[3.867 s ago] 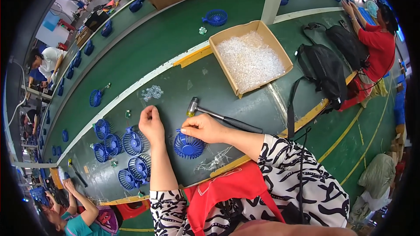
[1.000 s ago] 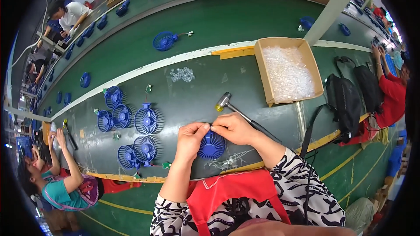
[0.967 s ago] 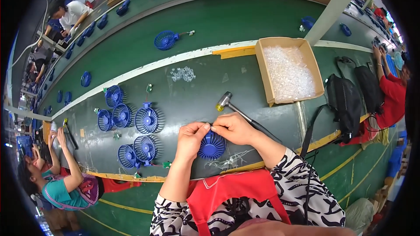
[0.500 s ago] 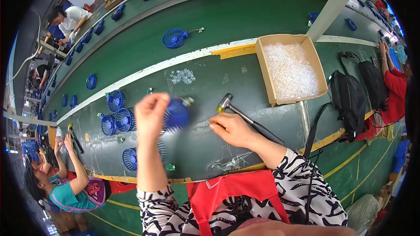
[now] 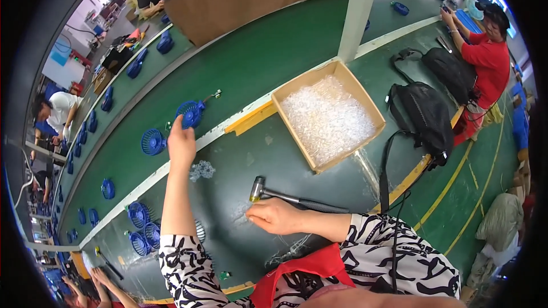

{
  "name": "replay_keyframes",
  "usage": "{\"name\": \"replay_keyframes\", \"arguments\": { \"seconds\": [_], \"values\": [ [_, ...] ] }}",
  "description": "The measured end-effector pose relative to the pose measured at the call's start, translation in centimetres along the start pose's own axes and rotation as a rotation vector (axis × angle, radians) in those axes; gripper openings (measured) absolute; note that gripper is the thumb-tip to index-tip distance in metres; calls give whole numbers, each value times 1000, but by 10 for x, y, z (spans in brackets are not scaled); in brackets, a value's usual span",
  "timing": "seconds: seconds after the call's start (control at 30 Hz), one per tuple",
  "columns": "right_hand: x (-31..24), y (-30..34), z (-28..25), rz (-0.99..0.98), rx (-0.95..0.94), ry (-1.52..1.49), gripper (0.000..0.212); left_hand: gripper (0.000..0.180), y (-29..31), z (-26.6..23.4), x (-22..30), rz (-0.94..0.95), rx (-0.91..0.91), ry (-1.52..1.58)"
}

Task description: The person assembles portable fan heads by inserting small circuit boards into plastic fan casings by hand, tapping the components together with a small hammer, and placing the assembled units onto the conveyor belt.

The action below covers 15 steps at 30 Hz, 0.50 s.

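Note:
My left hand [image 5: 181, 145] reaches over the green conveyor belt, fingers together at the near rim of a blue fan cage [image 5: 190, 113] with a short wired connector. Just left of that hand lies another blue fan cage [image 5: 153, 141]. My right hand [image 5: 275, 217] rests curled on the dark workbench; whatever its fingers hold, if anything, is hidden. Beside it lies a hammer [image 5: 297, 198] with a black handle and yellow tip. Small clear plastic rings [image 5: 202, 171] sit in a cluster near my left forearm. Several blue fan cages [image 5: 138, 214] stand on the bench left of that forearm.
An open cardboard box [image 5: 377, 137] of small clear plastic pieces stands at the bench's far side. Black bags [image 5: 422, 120] lie to the right, beside a co-worker in red [image 5: 485, 60]. A grey post [image 5: 357, 14] rises behind the box. Other co-workers sit along the line.
My left hand has moved from above the bench out to the belt. The cage it carried now appears to lie on the belt. My right hand stays by the hammer; the view has turned right.

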State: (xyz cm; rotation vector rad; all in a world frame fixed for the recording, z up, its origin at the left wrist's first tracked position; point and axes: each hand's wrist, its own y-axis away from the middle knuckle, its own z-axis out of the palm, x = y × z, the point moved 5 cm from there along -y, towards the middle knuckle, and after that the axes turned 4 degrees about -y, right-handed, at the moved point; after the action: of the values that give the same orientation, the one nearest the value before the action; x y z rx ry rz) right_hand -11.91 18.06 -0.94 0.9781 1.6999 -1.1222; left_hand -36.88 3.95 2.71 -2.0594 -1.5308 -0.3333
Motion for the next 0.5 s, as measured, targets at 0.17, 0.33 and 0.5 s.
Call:
{"name": "replay_keyframes", "arguments": {
  "seconds": [0.17,0.33,0.5],
  "values": [
    [-2,-3,4,-7,22,-29,10,41,-22,38,-2,14,-9,-85],
    [-1,-3,3,-28,23,-28,9,31,-11,6,32,-15,54,-102],
    [4,-5,1,-21,38,-41,10,17,48,-42,72,122,123,215]
  ]
}}
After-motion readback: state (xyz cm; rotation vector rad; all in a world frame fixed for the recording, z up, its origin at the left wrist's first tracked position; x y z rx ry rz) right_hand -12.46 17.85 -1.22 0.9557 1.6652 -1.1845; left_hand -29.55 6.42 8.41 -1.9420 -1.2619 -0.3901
